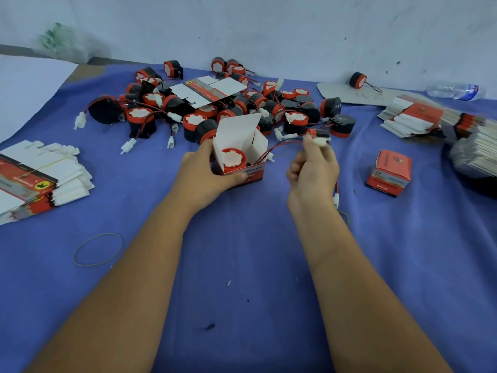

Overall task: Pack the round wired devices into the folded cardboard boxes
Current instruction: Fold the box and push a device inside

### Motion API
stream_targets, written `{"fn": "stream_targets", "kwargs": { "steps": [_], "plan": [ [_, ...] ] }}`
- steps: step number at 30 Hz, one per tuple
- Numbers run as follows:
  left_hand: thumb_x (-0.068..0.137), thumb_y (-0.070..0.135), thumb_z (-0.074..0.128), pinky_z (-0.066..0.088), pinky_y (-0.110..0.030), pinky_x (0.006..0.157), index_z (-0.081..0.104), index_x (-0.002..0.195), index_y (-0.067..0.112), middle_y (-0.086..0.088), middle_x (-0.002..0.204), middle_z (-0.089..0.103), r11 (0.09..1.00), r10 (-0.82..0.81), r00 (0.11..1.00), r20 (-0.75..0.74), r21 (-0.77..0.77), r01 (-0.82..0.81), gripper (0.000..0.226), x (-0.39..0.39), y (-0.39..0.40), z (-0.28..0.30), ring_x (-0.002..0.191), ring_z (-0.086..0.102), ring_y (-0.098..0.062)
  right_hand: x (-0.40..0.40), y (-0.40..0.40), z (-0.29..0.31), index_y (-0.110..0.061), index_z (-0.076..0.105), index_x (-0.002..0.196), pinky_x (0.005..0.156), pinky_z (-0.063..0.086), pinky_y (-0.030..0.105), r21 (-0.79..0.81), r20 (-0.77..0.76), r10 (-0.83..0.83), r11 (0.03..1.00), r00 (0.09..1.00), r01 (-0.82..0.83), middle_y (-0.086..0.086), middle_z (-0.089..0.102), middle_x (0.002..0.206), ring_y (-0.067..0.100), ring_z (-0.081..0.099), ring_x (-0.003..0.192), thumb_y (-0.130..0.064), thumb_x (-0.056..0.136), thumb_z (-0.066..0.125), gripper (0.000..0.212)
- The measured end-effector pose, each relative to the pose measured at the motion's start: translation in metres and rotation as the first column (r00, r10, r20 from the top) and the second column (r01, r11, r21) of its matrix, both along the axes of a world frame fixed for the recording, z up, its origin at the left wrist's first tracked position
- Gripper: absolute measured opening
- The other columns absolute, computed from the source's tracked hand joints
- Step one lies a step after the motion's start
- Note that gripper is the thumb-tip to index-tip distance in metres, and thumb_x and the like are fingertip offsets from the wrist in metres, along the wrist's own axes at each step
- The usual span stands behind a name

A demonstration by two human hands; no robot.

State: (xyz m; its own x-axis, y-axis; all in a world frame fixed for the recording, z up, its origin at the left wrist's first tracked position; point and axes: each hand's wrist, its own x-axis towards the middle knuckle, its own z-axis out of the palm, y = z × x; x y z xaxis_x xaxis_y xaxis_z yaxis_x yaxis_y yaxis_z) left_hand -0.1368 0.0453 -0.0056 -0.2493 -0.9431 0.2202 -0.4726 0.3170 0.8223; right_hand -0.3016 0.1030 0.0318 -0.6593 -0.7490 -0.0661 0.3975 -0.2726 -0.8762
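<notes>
A round red-and-black wired device (233, 156) sits inside an open cardboard box (242, 154) near the middle of a blue-covered table (242, 265), its white face turned up and the box's lid flap standing upright. The left hand (208, 173) grips the box, fingers behind its left wall and thumb curled across the printed front. A red-and-black wire (282, 145) runs out of the box's right side to the right hand (313, 170), whose curled fingers hold it, the fingertips pinching a white connector (321, 141) at the top; a second white plug (336, 200) dangles below the wrist.

Just behind the box lies a loose heap of matching devices (215, 109), well over two dozen and too tangled for an exact count, their wires and white plugs spilling toward the viewer. One flattened box blank (209, 91) lies on top of the heap. One more device (357, 80) sits alone by the wall on a grey sheet (338, 94).

One closed, finished box (388, 172) stands to the right. Two bundles of flat box blanks flank the scene: one at the left edge (40, 176), another at the right (419, 119). One rubber band (98, 249) lies near the left forearm, and one clear plastic bottle (454, 90) lies on its side at far right.
</notes>
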Motion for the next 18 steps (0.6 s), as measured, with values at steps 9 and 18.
{"fn": "stream_targets", "kwargs": {
  "steps": [9, 18],
  "plan": [
    [0.075, 0.037, 0.083, 0.048, -0.005, 0.071, 0.049, 0.132, 0.036, 0.022, 0.111, 0.066, 0.990, -0.136, 0.988, -0.068, 0.037, 0.139, 0.067, 0.002, 0.003, 0.004, 0.096, 0.063, 0.009, 0.024, 0.015, 0.001, -0.010, 0.067, 0.075, 0.076, 0.053, 0.043, -0.055, -0.775, 0.115, 0.967, 0.621, -0.248, 0.004, 0.067, 0.075, 0.022, 0.061, 0.079, -0.020, 0.085, 0.057, 0.017],
    [0.077, 0.024, 0.083, 0.049, -0.033, 0.103, 0.044, 0.136, 0.042, 0.017, 0.125, 0.063, 0.924, -0.329, 0.941, -0.080, 0.180, 0.338, 0.073, 0.012, -0.003, 0.008, 0.116, 0.059, -0.005, 0.014, 0.006, -0.008, -0.040, 0.066, 0.080, 0.100, 0.034, 0.033, -0.001, -0.893, -0.004, 1.000, 0.450, 0.007, -0.023, 0.054, 0.081, 0.008, 0.046, 0.098, -0.020, 0.080, 0.076, 0.023]
  ]
}}
